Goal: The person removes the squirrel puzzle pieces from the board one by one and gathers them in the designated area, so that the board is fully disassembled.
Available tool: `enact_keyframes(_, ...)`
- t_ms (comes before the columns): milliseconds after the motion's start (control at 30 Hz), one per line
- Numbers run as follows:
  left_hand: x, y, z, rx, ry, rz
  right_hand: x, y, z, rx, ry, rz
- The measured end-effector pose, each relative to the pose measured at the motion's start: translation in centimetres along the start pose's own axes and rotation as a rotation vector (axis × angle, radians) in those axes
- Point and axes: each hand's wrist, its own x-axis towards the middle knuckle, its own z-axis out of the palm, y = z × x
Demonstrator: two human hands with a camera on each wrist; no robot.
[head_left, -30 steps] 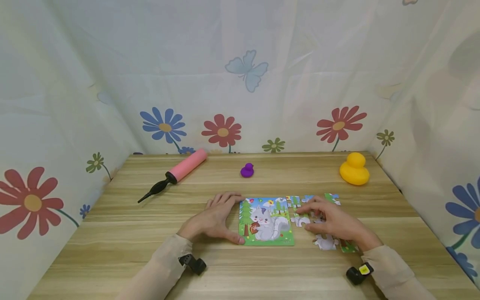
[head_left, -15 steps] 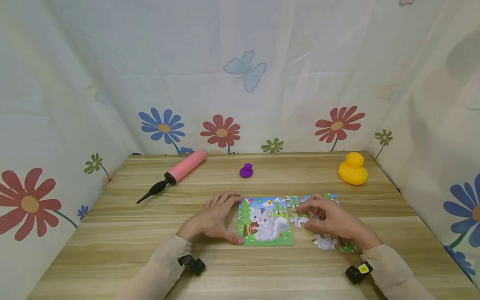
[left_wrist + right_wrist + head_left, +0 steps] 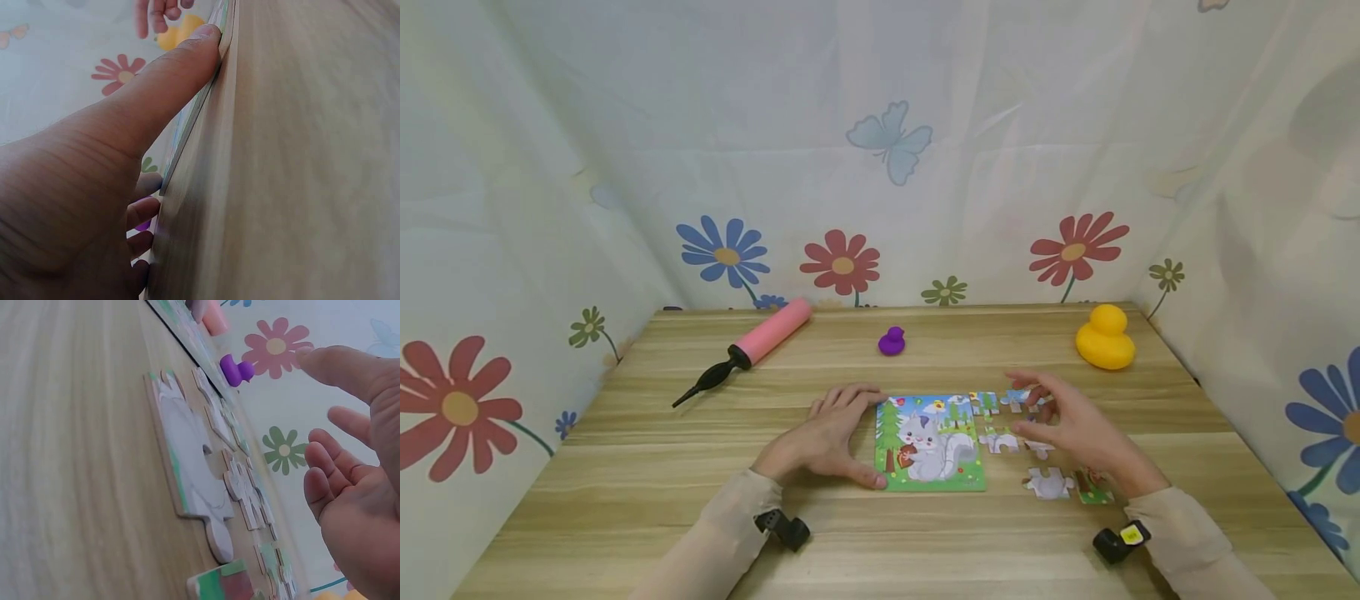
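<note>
A flat square puzzle board (image 3: 931, 454) with a squirrel picture lies on the wooden table. My left hand (image 3: 829, 437) rests at its left side, thumb touching the lower left corner and a finger at the upper left one; in the left wrist view the thumb (image 3: 181, 69) lies against the board's edge. To the right of the board are several loose jigsaw pieces, among them a grey-white piece (image 3: 1049, 483) and a green-and-brown piece (image 3: 1093, 487). Above these pieces hovers my right hand (image 3: 1071, 421), fingers loosely bent, holding nothing; the right wrist view shows a gap between it and the pieces (image 3: 187, 450).
At the back left lies a pink hand pump (image 3: 772, 333) with a black nozzle. A small purple duck (image 3: 892, 342) sits behind the board, and a larger yellow duck (image 3: 1106, 337) at the back right. A flowered curtain (image 3: 887, 208) encloses the table (image 3: 865, 550).
My right hand has lifted off the pieces beside the board and shifted slightly right and back, uncovering more of them. The left hand has stayed in place.
</note>
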Motion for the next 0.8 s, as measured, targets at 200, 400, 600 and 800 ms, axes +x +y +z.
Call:
enact_keyframes(200, 0.0, 0.0, 0.0, 0.011, -0.002, 0.002, 0.3, -0.4, 0.0, 0.044, 0.027, -0.038)
enact_keyframes(400, -0.1, 0.1, 0.0, 0.009, -0.002, -0.002, 0.8, -1.4, 0.7, 0.086, 0.031, -0.063)
enact_keyframes(600, -0.1, 0.0, 0.0, 0.009, 0.0, -0.004, 1.1, -2.8, 1.8, 0.099, 0.008, -0.076)
enact_keyframes(800, -0.1, 0.1, 0.0, 0.011, -0.003, -0.005, 1.0, -3.4, 3.6, 0.145, -0.031, -0.065)
